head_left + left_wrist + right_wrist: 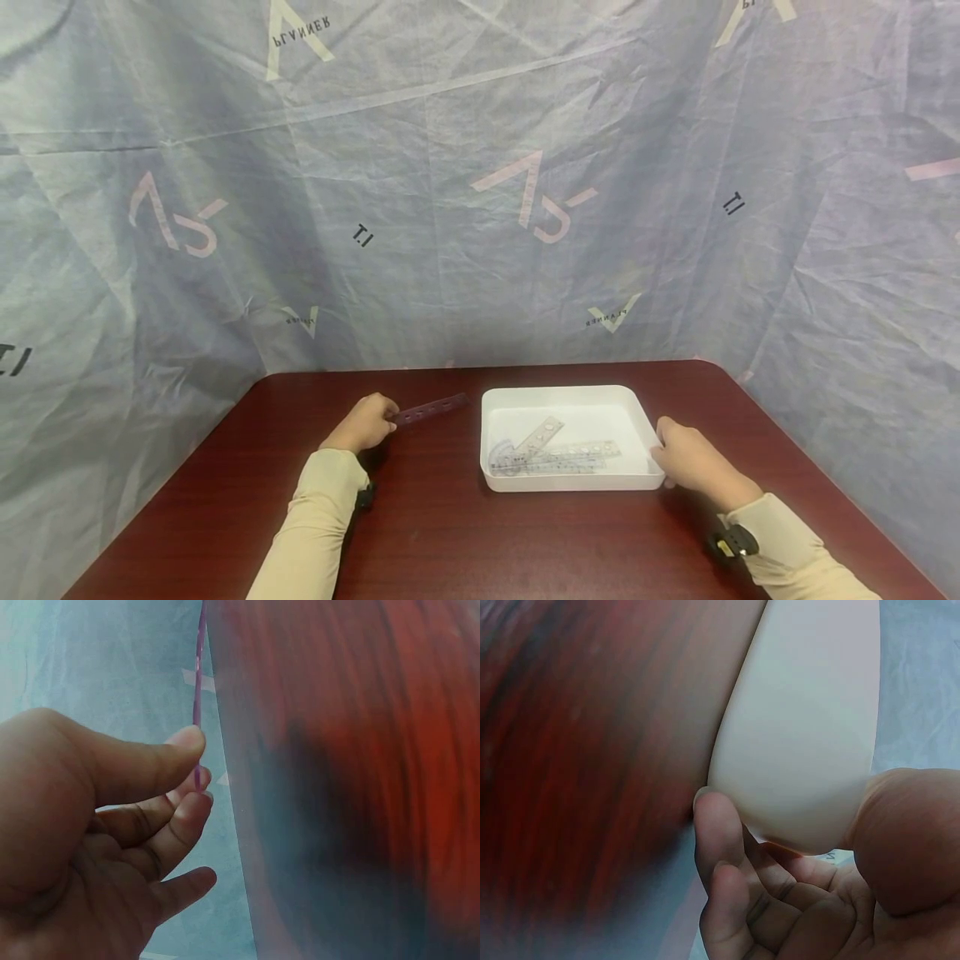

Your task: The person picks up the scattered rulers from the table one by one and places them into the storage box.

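My left hand (pixel 365 423) pinches one end of a translucent purple ruler (pixel 431 410) between thumb and fingers. In the left wrist view that ruler (pixel 198 682) shows edge-on, a thin strip above the thumb. At the right, my right hand (pixel 693 457) grips the near right corner of a white rectangular tray (pixel 573 483). The right wrist view has the thumb at the rim and the fingertips low on the outer wall of the tray (pixel 802 735). Inside lie clear rulers (pixel 546 433) and what looks like a clear protractor (pixel 501 454), overlapping towards the left.
The dark red wood-grain table (pixel 465 542) carries the tray at its far half. Grey-blue printed cloth (pixel 420 200) hangs behind the table and along both sides. A dark device (pixel 737 542) is strapped on the right wrist.
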Demonstrator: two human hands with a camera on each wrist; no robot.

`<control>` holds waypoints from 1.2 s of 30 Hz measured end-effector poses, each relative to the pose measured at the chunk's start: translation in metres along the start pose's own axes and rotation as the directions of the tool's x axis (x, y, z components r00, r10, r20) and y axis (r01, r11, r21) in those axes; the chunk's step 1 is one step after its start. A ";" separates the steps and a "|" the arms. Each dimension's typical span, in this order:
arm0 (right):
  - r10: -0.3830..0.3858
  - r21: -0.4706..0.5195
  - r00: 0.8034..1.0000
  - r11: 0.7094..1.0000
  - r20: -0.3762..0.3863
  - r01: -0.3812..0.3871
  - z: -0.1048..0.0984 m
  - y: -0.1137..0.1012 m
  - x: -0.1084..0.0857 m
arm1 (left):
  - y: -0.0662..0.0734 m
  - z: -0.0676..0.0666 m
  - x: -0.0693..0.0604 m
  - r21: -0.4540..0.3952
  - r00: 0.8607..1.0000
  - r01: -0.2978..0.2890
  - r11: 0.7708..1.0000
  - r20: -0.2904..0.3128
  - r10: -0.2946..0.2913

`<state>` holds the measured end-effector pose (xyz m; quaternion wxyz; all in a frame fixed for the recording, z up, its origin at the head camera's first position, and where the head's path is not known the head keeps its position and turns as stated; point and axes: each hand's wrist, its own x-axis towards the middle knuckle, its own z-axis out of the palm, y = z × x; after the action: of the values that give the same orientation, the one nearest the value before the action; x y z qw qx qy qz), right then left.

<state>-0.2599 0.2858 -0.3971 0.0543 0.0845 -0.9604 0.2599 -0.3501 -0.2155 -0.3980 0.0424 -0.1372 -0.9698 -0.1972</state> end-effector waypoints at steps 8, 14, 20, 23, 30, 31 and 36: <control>-0.006 -0.001 1.000 1.000 -0.005 0.006 0.000 0.000 0.000 | 0.002 -0.004 -0.001 0.010 1.000 -0.005 1.000 -0.029 0.005; 0.008 -0.009 1.000 1.000 -0.001 -0.008 0.000 0.000 0.001 | 0.002 -0.009 -0.003 0.015 0.997 -0.018 1.000 -0.069 0.019; 0.018 -0.010 1.000 1.000 0.001 -0.018 0.000 0.000 0.001 | 0.005 -0.017 -0.007 -0.034 0.996 -0.027 0.999 -0.088 0.024; 0.023 -0.015 1.000 1.000 0.003 -0.023 0.000 0.000 0.001 | 0.005 -0.022 -0.007 -0.068 0.995 -0.021 0.998 -0.104 0.013; 0.004 -0.013 1.000 1.000 -0.002 -0.004 0.000 0.000 0.000 | 0.004 -0.032 -0.008 -0.118 0.992 -0.006 0.993 -0.127 -0.009; 0.002 -0.013 1.000 1.000 -0.003 -0.002 0.000 0.000 0.000 | 0.004 -0.034 -0.008 -0.128 0.992 -0.004 0.992 -0.128 -0.012; 0.000 -0.014 1.000 1.000 -0.003 0.000 0.000 0.000 0.000 | 0.010 -0.041 -0.009 -0.134 0.990 -0.029 0.991 -0.137 0.011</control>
<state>-0.2601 0.2855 -0.3967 0.0563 0.0839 -0.9622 0.2531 -0.3372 -0.2253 -0.3583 0.1011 -0.1357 -0.9475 -0.2713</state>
